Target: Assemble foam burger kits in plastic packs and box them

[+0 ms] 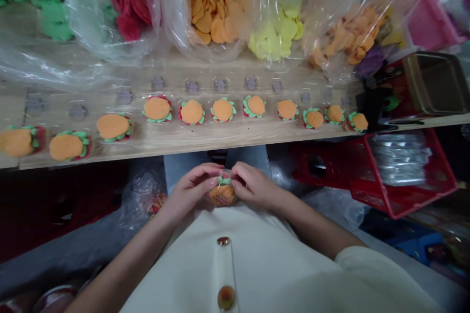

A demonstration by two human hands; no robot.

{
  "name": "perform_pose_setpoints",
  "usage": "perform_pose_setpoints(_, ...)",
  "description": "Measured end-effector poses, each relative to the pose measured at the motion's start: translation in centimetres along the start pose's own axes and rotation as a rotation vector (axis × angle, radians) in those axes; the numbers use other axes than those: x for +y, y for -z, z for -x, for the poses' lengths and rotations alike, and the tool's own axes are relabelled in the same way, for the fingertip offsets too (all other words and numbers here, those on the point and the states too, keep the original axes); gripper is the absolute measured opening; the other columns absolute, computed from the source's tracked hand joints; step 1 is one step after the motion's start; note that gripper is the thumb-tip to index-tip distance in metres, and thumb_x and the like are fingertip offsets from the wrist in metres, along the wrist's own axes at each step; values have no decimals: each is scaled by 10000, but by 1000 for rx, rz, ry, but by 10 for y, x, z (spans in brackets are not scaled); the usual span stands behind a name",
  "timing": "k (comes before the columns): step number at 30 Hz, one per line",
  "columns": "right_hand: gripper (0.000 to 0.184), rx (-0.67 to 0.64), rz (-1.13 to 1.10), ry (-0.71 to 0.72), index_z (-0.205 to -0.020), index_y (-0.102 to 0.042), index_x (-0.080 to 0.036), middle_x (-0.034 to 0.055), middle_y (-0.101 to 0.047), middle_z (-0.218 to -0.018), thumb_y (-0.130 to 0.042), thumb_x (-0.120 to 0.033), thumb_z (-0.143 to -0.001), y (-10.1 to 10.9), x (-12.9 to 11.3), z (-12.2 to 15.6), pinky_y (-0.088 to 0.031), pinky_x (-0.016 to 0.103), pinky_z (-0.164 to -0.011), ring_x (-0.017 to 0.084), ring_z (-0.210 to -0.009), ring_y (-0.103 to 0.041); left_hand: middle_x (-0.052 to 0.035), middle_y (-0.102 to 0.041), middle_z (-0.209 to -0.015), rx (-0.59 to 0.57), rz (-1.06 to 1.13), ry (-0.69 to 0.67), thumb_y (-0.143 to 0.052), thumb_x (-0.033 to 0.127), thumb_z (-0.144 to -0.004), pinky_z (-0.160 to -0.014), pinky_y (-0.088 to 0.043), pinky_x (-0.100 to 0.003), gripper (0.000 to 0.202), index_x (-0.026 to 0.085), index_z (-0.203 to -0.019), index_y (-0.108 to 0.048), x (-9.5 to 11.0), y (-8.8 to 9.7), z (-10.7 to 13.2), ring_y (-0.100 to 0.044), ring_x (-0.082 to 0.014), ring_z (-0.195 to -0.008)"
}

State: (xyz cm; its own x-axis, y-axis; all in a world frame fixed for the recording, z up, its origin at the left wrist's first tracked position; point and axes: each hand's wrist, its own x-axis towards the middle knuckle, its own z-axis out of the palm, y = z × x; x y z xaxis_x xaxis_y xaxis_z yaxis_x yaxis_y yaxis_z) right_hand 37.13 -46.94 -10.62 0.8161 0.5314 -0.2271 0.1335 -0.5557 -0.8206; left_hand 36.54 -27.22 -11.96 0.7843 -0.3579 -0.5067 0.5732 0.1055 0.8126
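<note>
**One toy burger (222, 196), two closed grips**

Your left hand (191, 187) and right hand (254, 185) pinch it between thumbs and fingers, each grip nearly closed, between your shirt (264, 259) and the desk (238, 136). Eleven more toy burgers (223, 109) line the desk.

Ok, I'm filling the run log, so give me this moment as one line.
left hand: holding burger-shaped piece; right hand: holding same piece; table: row of similar pieces; behind row: plastic bags of coloured shapes

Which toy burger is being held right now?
The toy burger between the left hand and right hand; the row of burgers sits on the wooden table.
</note>
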Motion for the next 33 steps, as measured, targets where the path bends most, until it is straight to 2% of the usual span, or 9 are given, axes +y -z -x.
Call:
perform_pose_setpoints(2,51,-22,93,32,-739,-410,-194,-10,-478,-732,-443,-158,-750,0,-5,-1,-325,218,-571,108,-632,-419,-60,-587,-1027,24,-139,-87,-632,268,-747,-809,-454,-292,133,216,-860,-677,0,0,-1,-537,-185,-991)
perform_pose_setpoints(5,37,-57,202,31,-733,-415,-196,-2,-492,-713,-440,-169,-733,-2,-9,1,-315,230,-560,117,-621,-426,-40,-568,-897,-14,-291,-187,-627,250,-752,-794,-445,-281,126,219,-854,-695,1,-1,0,-551,-151,-873)
perform_pose_setpoints(10,43,-90,302,22,-761,-458,-189,25,-533,-717,-441,-226,-746,-8,-11,8,-334,247,-566,144,-658,-477,-22,-557,-859,-76,-453,-303,-596,229,-777,-749,-436,-254,133,233,-875,-685,5,-4,4,-545,-134,-828)
perform_pose_setpoints(14,96,-86,364,30,-792,-499,-177,49,-557,-739,-443,-238,-744,-21,-5,13,-356,265,-584,165,-691,-502,-24,-568,-816,-81,-598,-383,-584,230,-780,-713,-441,-255,131,238,-866,-682,6,-5,5,-544,-138,-796)
perform_pose_setpoints(19,122,38,414,52,-747,-521,-176,41,-542,-694,-426,-254,-741,-40,5,18,-366,276,-591,163,-658,-492,-30,-584,-790,-47,-673,-388,-577,262,-783,-690,-451,-259,130,233,-853,-683,1,-6,6,-552,-144,-767)
perform_pose_setpoints(23,108,127,434,99,-718,-521,-183,30,-527,-657,-426,-234,-731,-46,7,19,-368,272,-586,157,-631,-474,-24,-587,-765,-7,-703,-395,-581,264,-782,-668,-450,-245,122,230,-837,-684,-2,-7,7,-553,-135,-741)
perform_pose_setpoints(29,57,84,391,53,-650,-492,-198,14,-508,-605,-451,-215,-685,-45,2,15,-340,257,-557,142,-587,-448,-18,-579,-745,-6,-682,-362,-598,293,-767,-646,-446,-241,118,231,-809,-689,-4,-6,4,-553,-129,-714)
perform_pose_setpoints(33,79,57,268,-16,-611,-440,-202,-18,-477,-581,-468,-212,-684,-42,1,13,-308,238,-550,115,-558,-422,-15,-577,-723,10,-620,-260,-610,310,-750,-656,-442,-251,120,218,-746,-687,1,-9,-2,-548,-132,-706)
